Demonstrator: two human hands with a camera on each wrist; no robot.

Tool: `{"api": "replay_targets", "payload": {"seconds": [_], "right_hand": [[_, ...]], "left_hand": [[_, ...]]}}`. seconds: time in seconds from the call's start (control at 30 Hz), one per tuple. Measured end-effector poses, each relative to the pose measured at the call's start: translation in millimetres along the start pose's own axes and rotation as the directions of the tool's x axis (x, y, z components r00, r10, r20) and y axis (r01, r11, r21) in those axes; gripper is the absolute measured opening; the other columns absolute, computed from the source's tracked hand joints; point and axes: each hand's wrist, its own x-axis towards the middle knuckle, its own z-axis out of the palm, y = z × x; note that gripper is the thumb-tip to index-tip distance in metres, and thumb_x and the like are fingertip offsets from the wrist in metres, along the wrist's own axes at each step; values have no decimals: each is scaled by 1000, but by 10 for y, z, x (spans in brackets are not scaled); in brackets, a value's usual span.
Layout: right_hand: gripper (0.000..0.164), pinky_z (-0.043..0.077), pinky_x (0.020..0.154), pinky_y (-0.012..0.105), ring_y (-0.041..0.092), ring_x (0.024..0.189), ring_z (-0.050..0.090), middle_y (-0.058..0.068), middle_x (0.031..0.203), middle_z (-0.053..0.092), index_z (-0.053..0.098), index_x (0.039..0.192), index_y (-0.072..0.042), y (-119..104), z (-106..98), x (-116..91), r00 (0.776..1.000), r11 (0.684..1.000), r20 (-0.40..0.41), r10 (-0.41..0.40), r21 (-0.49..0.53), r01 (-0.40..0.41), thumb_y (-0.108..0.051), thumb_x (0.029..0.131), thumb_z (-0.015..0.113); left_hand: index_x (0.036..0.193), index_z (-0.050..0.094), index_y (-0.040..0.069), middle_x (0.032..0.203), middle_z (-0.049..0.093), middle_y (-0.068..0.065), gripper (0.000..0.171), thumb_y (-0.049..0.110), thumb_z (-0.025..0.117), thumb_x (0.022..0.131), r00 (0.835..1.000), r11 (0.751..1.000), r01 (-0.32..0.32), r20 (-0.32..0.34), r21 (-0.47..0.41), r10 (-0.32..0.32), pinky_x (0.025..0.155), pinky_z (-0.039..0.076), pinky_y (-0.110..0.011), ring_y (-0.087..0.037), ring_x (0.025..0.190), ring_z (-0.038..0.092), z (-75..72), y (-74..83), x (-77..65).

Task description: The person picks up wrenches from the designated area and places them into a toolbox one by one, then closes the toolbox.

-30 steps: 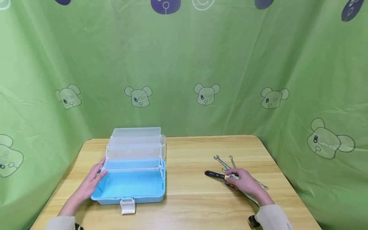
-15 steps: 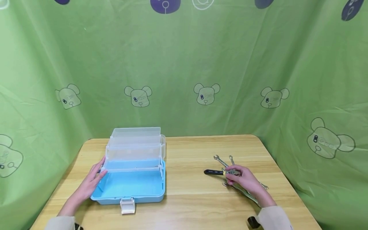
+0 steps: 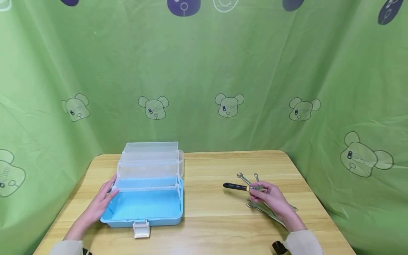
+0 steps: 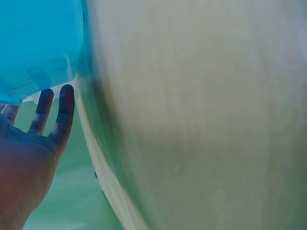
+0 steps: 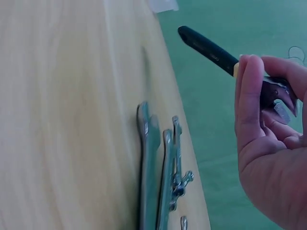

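Note:
In the head view, my left hand (image 3: pixel 99 203) rests against the left side of a light-blue toolbox (image 3: pixel 165 221), fingers extended and thumb by its rim. The left wrist view shows those straight fingers touching the blue wall (image 4: pixel 43 43). My right hand (image 3: pixel 273 200) pinches an adjustable wrench by its metal head. Its black handle (image 3: pixel 235 186) with a yellow collar points left. From the right wrist view, the adjustable wrench (image 5: pixel 211 51) is held above the table. Below lie several silver wrenches (image 3: pixel 266 211), partly hidden by the hand and forearm.
Stepped translucent trays (image 3: pixel 148 166) stand raised at the back of the toolbox, and a white latch (image 3: pixel 141 229) hangs at its front. The wooden table (image 3: pixel 207 226) runs between toolbox and wrenches. A green curtain (image 3: pixel 197 131) encloses the back and sides.
My right hand has lifted the adjustable wrench off the wrench pile, its handle shifting slightly left and up. My left hand and the toolbox have stayed put.

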Motion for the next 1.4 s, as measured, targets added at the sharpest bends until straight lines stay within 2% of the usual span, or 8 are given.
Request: {"api": "replay_targets", "payload": {"seconds": [0.1,0.27,0.6,0.73,0.9,1.07,1.2,1.4], "right_hand": [[53,65,85,31,19,88,76,11,99,77,52,135,15,-40,20,-11,999,998,6,-36,51,36,-14,96,74],[44,65,83,32,14,86,76,15,101,77,54,131,15,-92,41,-15,991,980,30,-133,153,126,-7,97,71],[24,64,77,26,13,85,76,5,98,78,64,123,7,-254,126,-59,949,920,116,-294,304,248,2,99,64],[25,64,77,25,13,85,76,5,98,77,62,123,10,-307,166,-63,941,913,129,-312,316,260,3,99,64],[23,64,76,25,12,85,76,3,99,77,65,122,5,-331,203,-46,941,914,131,-311,312,259,3,99,63],[26,64,76,25,12,84,76,3,99,77,62,124,8,-348,253,-11,942,919,132,-309,298,260,1,99,64],[26,64,76,26,12,84,76,1,98,77,63,125,6,-375,329,32,943,926,137,-302,279,255,0,99,65],[32,64,76,27,14,84,76,5,99,77,58,126,13,-409,501,108,946,937,149,-287,248,246,-2,98,67]], "left_hand": [[169,6,21,168,12,-32,67,39,39,113,1000,1000,0,1,0,0,107,18,-88,-64,149,14,-3,-9,3],[168,7,19,167,13,-33,67,38,40,113,1000,1000,-10,-4,3,10,107,18,-87,-64,148,15,1,-10,2],[169,7,21,167,14,-33,67,38,40,113,1000,1000,-10,-6,6,10,107,18,-87,-64,148,16,6,-29,4],[168,7,20,167,13,-33,67,39,40,113,1000,1000,-6,-7,10,6,107,18,-88,-64,148,16,12,-46,5],[168,7,18,167,13,-33,68,38,40,113,1000,1000,-8,-6,3,8,108,18,-87,-64,148,15,3,-14,11],[169,6,22,167,14,-33,67,36,41,113,1000,1000,-9,-2,-3,9,107,19,-88,-64,148,16,-2,-2,9],[168,6,23,166,15,-33,66,34,41,113,1000,1000,-18,-7,-7,18,107,21,-87,-64,147,18,-1,-19,14],[169,7,22,167,14,-33,66,35,41,113,1000,1000,-18,-5,-9,18,107,21,-87,-64,147,18,-1,-14,8]]}}
